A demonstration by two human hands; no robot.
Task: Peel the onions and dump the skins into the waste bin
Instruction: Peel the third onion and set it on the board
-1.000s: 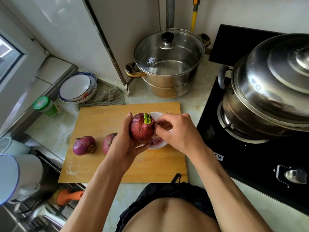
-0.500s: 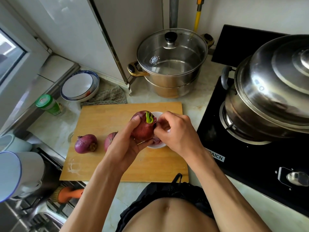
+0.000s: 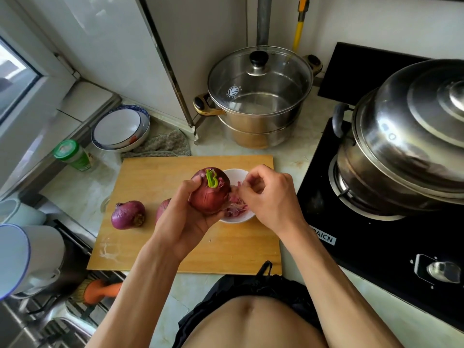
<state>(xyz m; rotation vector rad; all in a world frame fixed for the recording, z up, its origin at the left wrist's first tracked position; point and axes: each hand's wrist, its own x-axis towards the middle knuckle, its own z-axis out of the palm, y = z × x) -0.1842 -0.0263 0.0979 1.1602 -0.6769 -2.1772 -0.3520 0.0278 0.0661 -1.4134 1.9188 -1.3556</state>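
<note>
On the cutting board (image 3: 150,177) near the bench's front edge two onions (image 3: 128,214) wait unpeeled. The left hand (image 3: 183,222) grips a sprouting onion (image 3: 209,190), mostly unpeeled; the right hand (image 3: 270,197) pinches skin over the small bowl (image 3: 237,218) of skins (image 3: 234,209). No bin visible.

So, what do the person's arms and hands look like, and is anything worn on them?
Both arms are bare up to the frame edge, with no sleeves in view. The left hand and the right hand have no gloves, and no rings, watch or bracelet can be seen. The fingers are bare too, with no markings visible.
</note>
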